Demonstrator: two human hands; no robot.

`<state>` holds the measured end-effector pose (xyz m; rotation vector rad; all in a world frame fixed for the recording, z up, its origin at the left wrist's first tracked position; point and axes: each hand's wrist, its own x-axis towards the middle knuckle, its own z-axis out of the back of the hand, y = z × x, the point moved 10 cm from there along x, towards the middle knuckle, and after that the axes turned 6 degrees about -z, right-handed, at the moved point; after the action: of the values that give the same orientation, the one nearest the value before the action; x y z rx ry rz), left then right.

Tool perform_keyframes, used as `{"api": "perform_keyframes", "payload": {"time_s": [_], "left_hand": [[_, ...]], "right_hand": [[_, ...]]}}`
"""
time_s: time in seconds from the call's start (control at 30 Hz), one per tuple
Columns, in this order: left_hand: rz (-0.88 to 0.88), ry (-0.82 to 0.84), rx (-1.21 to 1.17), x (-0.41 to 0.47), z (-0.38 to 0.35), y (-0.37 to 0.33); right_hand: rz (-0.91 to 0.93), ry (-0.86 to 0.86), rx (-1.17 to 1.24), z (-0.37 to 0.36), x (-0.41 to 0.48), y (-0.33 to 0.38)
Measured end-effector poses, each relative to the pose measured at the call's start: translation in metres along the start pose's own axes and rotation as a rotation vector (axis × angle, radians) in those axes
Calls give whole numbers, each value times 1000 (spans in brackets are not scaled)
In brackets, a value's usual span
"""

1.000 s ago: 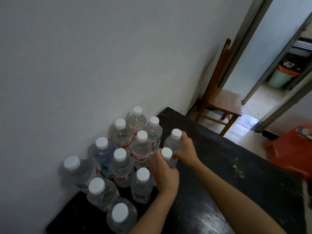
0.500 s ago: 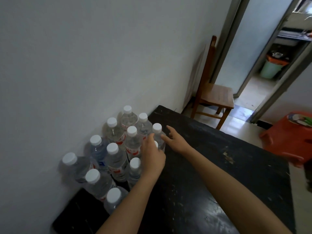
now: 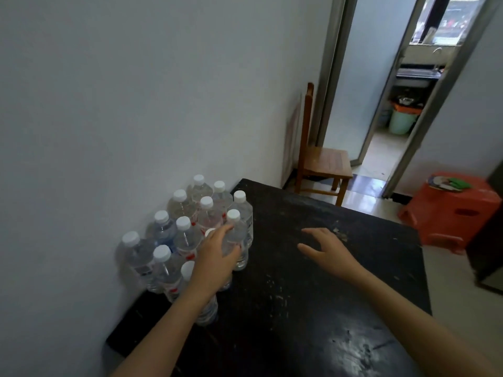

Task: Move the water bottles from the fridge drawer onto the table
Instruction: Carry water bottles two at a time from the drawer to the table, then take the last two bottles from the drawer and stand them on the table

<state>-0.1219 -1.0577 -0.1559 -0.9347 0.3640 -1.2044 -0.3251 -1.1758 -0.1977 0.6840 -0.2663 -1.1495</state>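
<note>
Several clear water bottles (image 3: 185,235) with white caps stand upright in a tight cluster on the black table (image 3: 313,300), against the white wall at its far left corner. My left hand (image 3: 216,261) curls around the nearest right-hand bottle (image 3: 238,235) of the cluster, fingers behind it and thumb across its front. That bottle stands on the table. My right hand (image 3: 324,248) hovers over the bare tabletop to the right of the bottles, fingers spread, holding nothing. No fridge drawer is in view.
A wooden chair (image 3: 324,161) stands beyond the table's far edge by the wall. An orange plastic stool (image 3: 451,210) sits on the floor to the right. An open doorway behind leads to a room with a green bin (image 3: 401,122).
My right hand let go of its bottle and drew back to the right over the table. My left hand stays at its bottle. The view has tilted up.
</note>
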Motion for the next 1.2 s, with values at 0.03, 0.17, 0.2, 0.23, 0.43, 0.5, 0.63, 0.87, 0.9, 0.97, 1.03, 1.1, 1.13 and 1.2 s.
{"api": "perform_keyframes", "payload": {"time_s": [0.03, 0.17, 0.2, 0.23, 0.43, 0.5, 0.63, 0.87, 0.9, 0.97, 1.03, 1.1, 1.13, 1.2], "left_hand": [[-5, 16, 15, -4, 1, -3], [-40, 86, 50, -24, 0, -17], [-53, 99, 52, -28, 0, -20], [-68, 107, 48, -32, -1, -21], [-176, 180, -3, -66, 18, -25], [-223, 208, -19, -82, 31, -23], [-319, 255, -39, -116, 52, -17], [-463, 434, -81, -190, 48, -38], [-480, 450, -91, -199, 45, -44], [-520, 475, -115, -219, 37, -58], [-557, 526, -130, -244, 26, -75], [-594, 578, -163, -267, 14, -93], [-619, 597, -187, -280, 8, -106], [-658, 633, -224, -300, -3, -126]], "right_hand": [[-2, -9, -22, 3, -10, -4], [-61, -63, -81, 11, -57, -24], [-75, -72, -94, 13, -68, -27], [-84, -85, -107, 14, -77, -28], [-170, -225, -190, 12, -157, -21], [-220, -273, -234, 3, -190, -15], [-318, -347, -328, -19, -260, 0], [-490, -482, -454, -40, -397, 22], [-522, -503, -469, -39, -416, 23], [-579, -527, -506, -37, -453, 22], [-653, -539, -518, -35, -492, 19], [-710, -558, -528, -33, -527, 14], [-746, -565, -527, -31, -549, 9], [-799, -585, -527, -27, -581, 5]]}}
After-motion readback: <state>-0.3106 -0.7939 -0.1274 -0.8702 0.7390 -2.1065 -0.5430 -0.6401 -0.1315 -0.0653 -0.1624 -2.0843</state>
